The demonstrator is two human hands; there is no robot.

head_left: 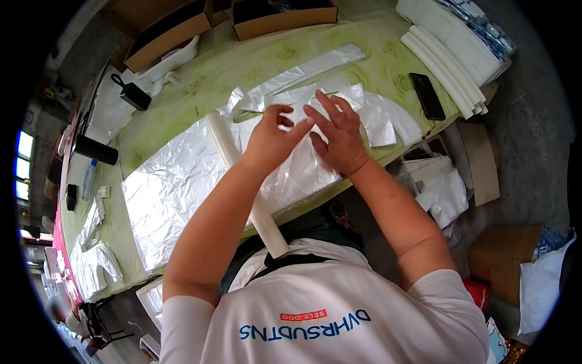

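A wide stack of shiny, translucent white plastic film (176, 182), perhaps bags, lies across the table under both hands. My left hand (273, 139) hovers over its middle, fingers curled and thumb stretched out, with nothing visible in it. Just to the right, my right hand (339, 134) has its fingers spread over a bunched, folded part of the film (379, 121). The two hands are close but apart. A pale roll or tube (268, 227) lies slanted across the film, passing beneath my left forearm; its near end sticks out past the table edge toward my waist.
Green patterned cloth covers the table (212, 91). Cardboard boxes (285, 23) stand at the back. A phone (427, 96) and several white rolls (445, 73) lie right; a black speaker-like cylinder (95, 150) and a bottle (89, 180) lie left. Bagged plastic (439, 188) hangs below the right edge.
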